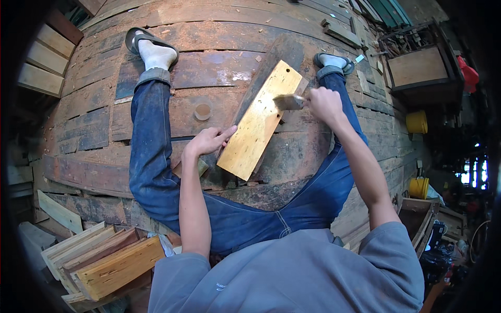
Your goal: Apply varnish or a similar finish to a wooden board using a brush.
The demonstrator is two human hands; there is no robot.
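Note:
A yellowish wooden board [258, 122] lies tilted on a darker plank [279, 52] between my spread legs on the plank floor. My left hand [207, 141] rests against the board's left edge, fingers stretched toward it. My right hand [324, 103] grips a paintbrush [288, 101], whose bristles touch the board's upper right part. I sit on the floor in blue jeans and a grey shirt.
A small round lid [203, 111] sits on the floor left of the board. Several stacked wooden boards [102, 258] lie at lower left. A wooden crate [420, 68] stands at upper right, with yellow buckets [416, 122] below it. Slatted wood [44, 60] is at far left.

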